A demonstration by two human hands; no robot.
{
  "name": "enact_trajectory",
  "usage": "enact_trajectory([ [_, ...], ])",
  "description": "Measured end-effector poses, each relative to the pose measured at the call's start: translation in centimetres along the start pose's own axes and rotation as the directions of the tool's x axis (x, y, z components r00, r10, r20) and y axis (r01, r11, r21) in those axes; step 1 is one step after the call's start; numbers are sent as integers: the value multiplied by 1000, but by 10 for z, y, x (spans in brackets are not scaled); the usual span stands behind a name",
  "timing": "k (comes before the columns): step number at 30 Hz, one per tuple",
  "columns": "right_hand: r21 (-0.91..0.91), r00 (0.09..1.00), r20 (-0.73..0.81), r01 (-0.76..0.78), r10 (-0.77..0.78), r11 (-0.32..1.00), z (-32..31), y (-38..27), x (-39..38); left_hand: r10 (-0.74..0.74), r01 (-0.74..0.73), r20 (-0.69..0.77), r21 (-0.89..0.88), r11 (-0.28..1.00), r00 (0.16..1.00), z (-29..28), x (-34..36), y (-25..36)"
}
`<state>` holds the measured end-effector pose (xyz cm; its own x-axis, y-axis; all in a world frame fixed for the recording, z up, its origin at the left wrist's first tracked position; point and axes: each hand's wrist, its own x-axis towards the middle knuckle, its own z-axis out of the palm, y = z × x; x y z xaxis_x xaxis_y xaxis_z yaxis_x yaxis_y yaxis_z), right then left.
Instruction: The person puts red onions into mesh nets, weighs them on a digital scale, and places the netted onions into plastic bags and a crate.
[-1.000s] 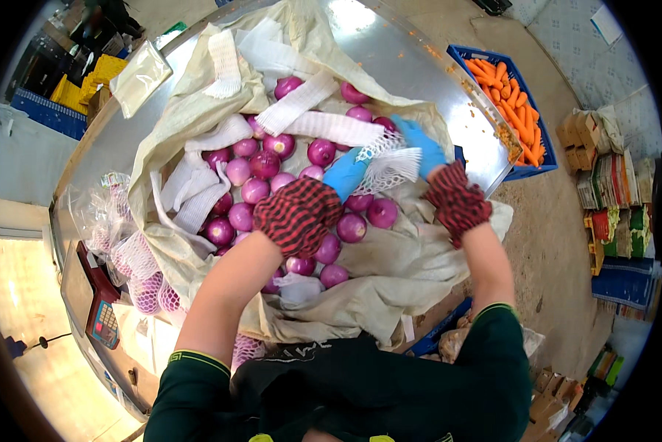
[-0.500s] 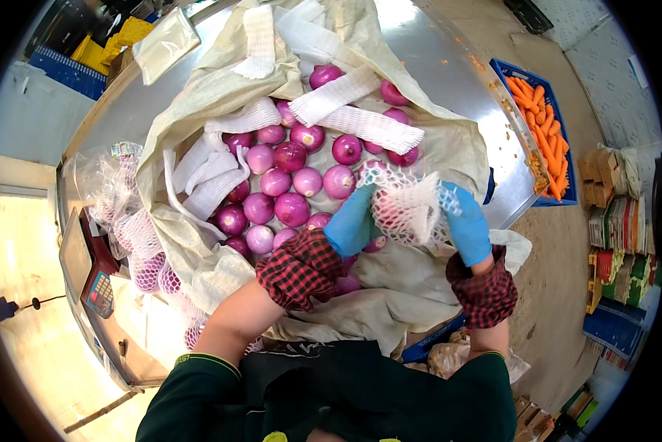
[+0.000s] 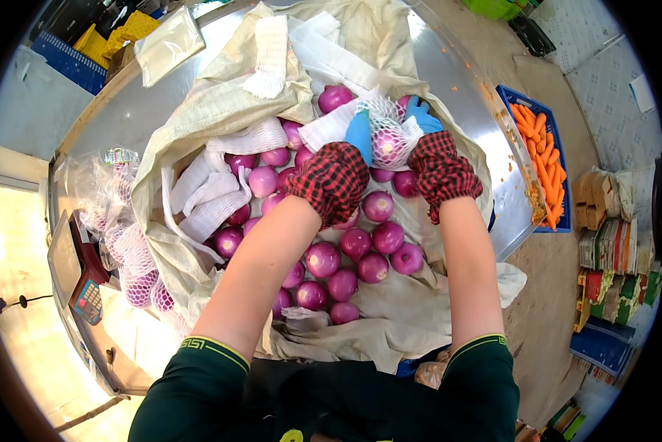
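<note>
My left hand [image 3: 357, 136], in a blue glove with a red-and-black checked oversleeve, grips a white mesh sleeve [image 3: 381, 112] with a purple onion [image 3: 385, 144] inside. My right hand [image 3: 421, 118], dressed alike, has its fingers curled on the sleeve's right side; its fingertips are partly hidden. Around both hands, several loose purple onions [image 3: 321, 259] and several flat white mesh sleeves [image 3: 268, 55] lie on an open cream sack [image 3: 165, 147].
The sack rests on a steel table [image 3: 468, 88]. Bagged onions [image 3: 139, 289], a scale [image 3: 86, 298] and a plastic packet [image 3: 167, 46] are at the left. A blue crate [image 3: 567, 221] of carrots [image 3: 544, 162] stands beyond the table's right edge, beside stacked cardboard [image 3: 592, 202].
Both hands have moved up toward the back of the sack with the mesh sleeve. An onion now shows inside the mesh, and more loose onions are uncovered below my arms.
</note>
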<state>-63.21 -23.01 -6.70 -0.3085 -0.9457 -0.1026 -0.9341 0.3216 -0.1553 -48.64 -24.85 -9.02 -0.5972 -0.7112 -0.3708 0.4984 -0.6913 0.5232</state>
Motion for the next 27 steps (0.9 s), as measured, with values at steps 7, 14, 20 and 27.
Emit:
enact_trajectory([
  [7,181,790,-409,562,-458,807,10,67,2,70,-119,319,137,983,945,-10,15,16],
  [14,847,881,435,-471,-189,-246,-41,-54,-223,-130,54,287,260,964,949,-28,-199,32],
  [20,917,816,362,-223,-450,331,-28,-149,-282,-350,357,68,-163,920,934,-82,-384,28],
  [27,979,835,187,-199,-518,33,1,-239,-344,185,-262,-233,-362,894,955,-127,-496,65],
])
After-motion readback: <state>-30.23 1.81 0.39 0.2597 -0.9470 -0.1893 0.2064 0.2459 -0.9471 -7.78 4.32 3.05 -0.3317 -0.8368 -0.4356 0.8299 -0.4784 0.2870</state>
